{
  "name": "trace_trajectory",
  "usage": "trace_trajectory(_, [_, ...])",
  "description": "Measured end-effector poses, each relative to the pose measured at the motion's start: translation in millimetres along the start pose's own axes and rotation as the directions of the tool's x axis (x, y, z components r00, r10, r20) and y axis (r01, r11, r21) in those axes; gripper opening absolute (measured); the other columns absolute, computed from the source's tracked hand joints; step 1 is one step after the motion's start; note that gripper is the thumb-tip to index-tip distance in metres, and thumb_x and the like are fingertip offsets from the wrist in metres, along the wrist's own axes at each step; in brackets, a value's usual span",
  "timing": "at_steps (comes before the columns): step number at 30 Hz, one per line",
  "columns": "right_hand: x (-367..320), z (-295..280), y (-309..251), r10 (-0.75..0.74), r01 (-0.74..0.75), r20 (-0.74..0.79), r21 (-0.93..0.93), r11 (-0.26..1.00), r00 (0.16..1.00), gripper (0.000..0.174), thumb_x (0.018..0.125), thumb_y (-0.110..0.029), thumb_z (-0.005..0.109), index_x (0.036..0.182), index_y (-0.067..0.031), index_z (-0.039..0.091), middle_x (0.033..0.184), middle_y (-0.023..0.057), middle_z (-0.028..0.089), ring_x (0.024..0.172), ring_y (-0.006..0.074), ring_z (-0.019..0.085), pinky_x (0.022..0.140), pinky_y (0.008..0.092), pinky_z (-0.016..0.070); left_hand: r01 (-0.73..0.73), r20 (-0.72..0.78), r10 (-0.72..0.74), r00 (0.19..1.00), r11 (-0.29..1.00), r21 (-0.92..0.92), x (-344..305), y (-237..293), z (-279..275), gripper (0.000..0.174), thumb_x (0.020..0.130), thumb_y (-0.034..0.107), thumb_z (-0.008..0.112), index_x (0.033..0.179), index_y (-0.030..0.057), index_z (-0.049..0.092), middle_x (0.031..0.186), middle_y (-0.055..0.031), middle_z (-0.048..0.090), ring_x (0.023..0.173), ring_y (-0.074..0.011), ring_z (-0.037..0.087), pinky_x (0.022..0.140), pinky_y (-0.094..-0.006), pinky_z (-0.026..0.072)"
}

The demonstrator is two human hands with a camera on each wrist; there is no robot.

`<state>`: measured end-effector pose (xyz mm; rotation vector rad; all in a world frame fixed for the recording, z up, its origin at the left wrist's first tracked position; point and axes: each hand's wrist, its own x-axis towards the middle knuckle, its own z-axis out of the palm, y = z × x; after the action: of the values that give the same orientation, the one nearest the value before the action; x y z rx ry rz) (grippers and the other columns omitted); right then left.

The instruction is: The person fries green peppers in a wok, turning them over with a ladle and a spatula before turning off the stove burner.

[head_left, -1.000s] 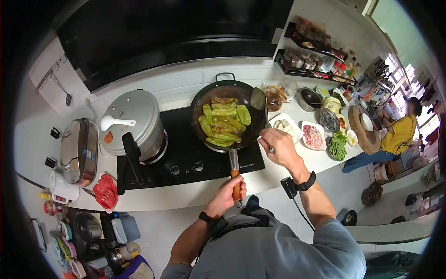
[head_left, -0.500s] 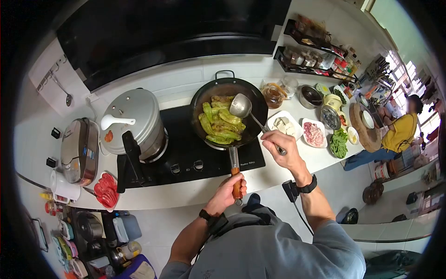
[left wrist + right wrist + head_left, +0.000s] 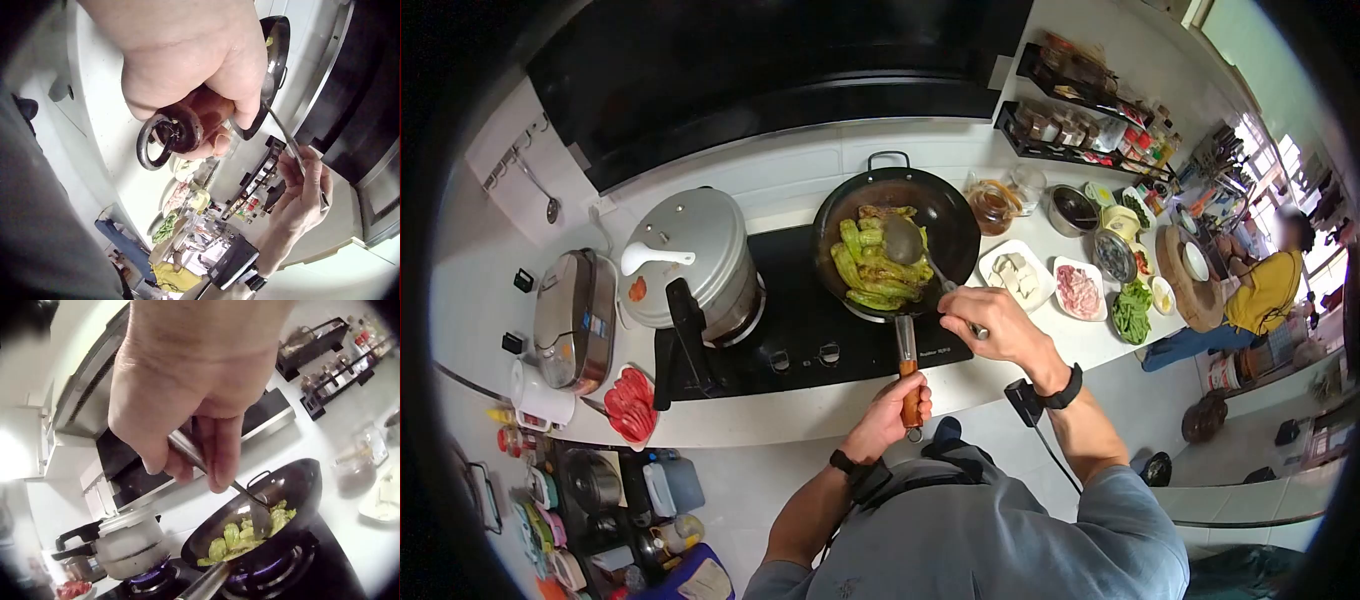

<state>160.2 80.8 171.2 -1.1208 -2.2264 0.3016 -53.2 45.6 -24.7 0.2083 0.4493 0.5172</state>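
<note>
My left hand (image 3: 888, 415) grips the wooden handle (image 3: 911, 398) of a dark wok (image 3: 948, 225) over a burner; the metal ring at the handle's end shows in the left wrist view. Green peppers (image 3: 865, 270) with browned, wrinkled skins lie in the wok. My right hand (image 3: 998, 325) grips the metal handle of a ladle (image 3: 903, 242) from above. The ladle's bowl is down among the peppers, at their right side. In the right wrist view, blue flame (image 3: 265, 565) burns beneath the wok.
A pressure cooker (image 3: 720, 240) with a white spoon (image 3: 658, 259) on its lid stands on the left burner. To the right are plates of white pieces (image 3: 1012, 275), sliced meat (image 3: 1079, 291) and green vegetables (image 3: 1132, 312). A person in yellow (image 3: 1262, 285) stands farther right.
The ladle has swung from the wok's right rim leftward onto the peppers, its bowl turning and going down among them. My right hand has shifted slightly left; the left keeps its grip.
</note>
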Motion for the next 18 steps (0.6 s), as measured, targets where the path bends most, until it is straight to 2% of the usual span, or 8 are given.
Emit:
trace_trajectory(2, [-3, -12, -8, 0.053, -0.049, 0.070, -0.058, 0.997, 0.996, 0.012, 0.089, -0.007, 0.073, 0.095, 0.0011, 0.067, 0.091, 0.0155, 0.068, 0.079, 0.0393, 0.067, 0.068, 0.0459, 0.0541, -0.025, -0.009, 0.025, 1.000, 0.999, 0.023, 0, -1, 0, 0.020, 0.103, 0.028, 0.066, 0.103, 0.0098, 0.057, 0.083, -0.0028, 0.061, 0.070, -0.0161, 0.059, 0.063, -0.0320, 0.0504])
trace_trajectory(6, [-6, -21, -17, 0.075, -0.067, 0.051, -0.139, 0.988, 0.996, 0.010, 0.088, -0.007, 0.073, 0.092, -0.0003, 0.067, 0.087, 0.0155, 0.068, 0.077, 0.0386, 0.067, 0.067, 0.0462, 0.0536, -0.019, -0.005, 0.019, 1.000, 1.000, 0.010, -2, 0, 1, 0.020, 0.103, 0.028, 0.066, 0.103, 0.0096, 0.057, 0.083, -0.0030, 0.061, 0.069, -0.0162, 0.059, 0.063, -0.0321, 0.0504])
trace_trajectory(8, [-7, -23, -17, 0.184, -0.144, 0.112, -0.297, 0.944, 0.977, 0.009, 0.088, -0.007, 0.074, 0.093, -0.0005, 0.070, 0.091, 0.0136, 0.071, 0.078, 0.0356, 0.069, 0.068, 0.0436, 0.0549, -0.026, -0.007, 0.026, 1.000, 0.999, 0.018, -2, 0, 3, 0.020, 0.103, 0.028, 0.067, 0.103, 0.0094, 0.057, 0.083, -0.0030, 0.061, 0.069, -0.0162, 0.059, 0.063, -0.0321, 0.0505])
trace_trajectory(9, [-7, -24, -18, 0.183, -0.143, 0.110, -0.297, 0.944, 0.977, 0.009, 0.088, -0.007, 0.074, 0.093, -0.0005, 0.070, 0.091, 0.0136, 0.071, 0.078, 0.0356, 0.069, 0.068, 0.0436, 0.0549, -0.027, -0.006, 0.027, 1.000, 0.999, 0.020, -2, 0, 2, 0.020, 0.103, 0.028, 0.067, 0.103, 0.0094, 0.057, 0.083, -0.0030, 0.061, 0.069, -0.0162, 0.059, 0.063, -0.0321, 0.0505])
trace_trajectory(11, [-4, -28, -19, 0.161, -0.160, -0.018, -0.248, 0.956, 0.987, 0.009, 0.086, -0.006, 0.075, 0.091, -0.0009, 0.070, 0.088, 0.0143, 0.071, 0.077, 0.0351, 0.069, 0.067, 0.0432, 0.0544, -0.020, -0.011, 0.021, 1.000, 1.000, 0.013, -2, 1, 2, 0.020, 0.102, 0.027, 0.067, 0.102, 0.0093, 0.058, 0.083, -0.0031, 0.061, 0.069, -0.0162, 0.059, 0.063, -0.0322, 0.0508])
trace_trajectory(13, [-3, -27, -20, 0.162, -0.158, -0.006, -0.255, 0.954, 0.987, 0.010, 0.087, -0.007, 0.076, 0.091, -0.0005, 0.070, 0.091, 0.0141, 0.071, 0.078, 0.0356, 0.069, 0.068, 0.0431, 0.0552, -0.026, -0.012, 0.026, 1.000, 1.000, 0.015, -3, -1, 3, 0.020, 0.102, 0.027, 0.067, 0.102, 0.0094, 0.058, 0.082, -0.0030, 0.061, 0.069, -0.0161, 0.059, 0.063, -0.0322, 0.0509])
trace_trajectory(16, [1, -16, -17, 0.060, -0.064, -0.024, -0.223, 0.973, 0.998, 0.010, 0.087, -0.006, 0.075, 0.092, -0.0002, 0.069, 0.094, 0.0134, 0.072, 0.080, 0.0359, 0.069, 0.070, 0.0427, 0.0560, -0.031, -0.015, 0.031, 0.999, 0.999, 0.017, -3, 0, 5, 0.020, 0.102, 0.027, 0.068, 0.102, 0.0095, 0.058, 0.082, -0.0029, 0.061, 0.069, -0.0159, 0.059, 0.063, -0.0322, 0.0510])
trace_trajectory(18, [8, -5, -13, -0.014, 0.000, -0.099, -0.142, 0.990, 0.995, 0.012, 0.088, -0.006, 0.074, 0.095, -0.0008, 0.067, 0.094, 0.0158, 0.068, 0.081, 0.0382, 0.067, 0.069, 0.0458, 0.0547, -0.028, -0.017, 0.028, 0.999, 1.000, 0.014, -2, -1, 4, 0.020, 0.102, 0.027, 0.068, 0.102, 0.0096, 0.058, 0.082, -0.0028, 0.061, 0.069, -0.0158, 0.059, 0.063, -0.0322, 0.0511])
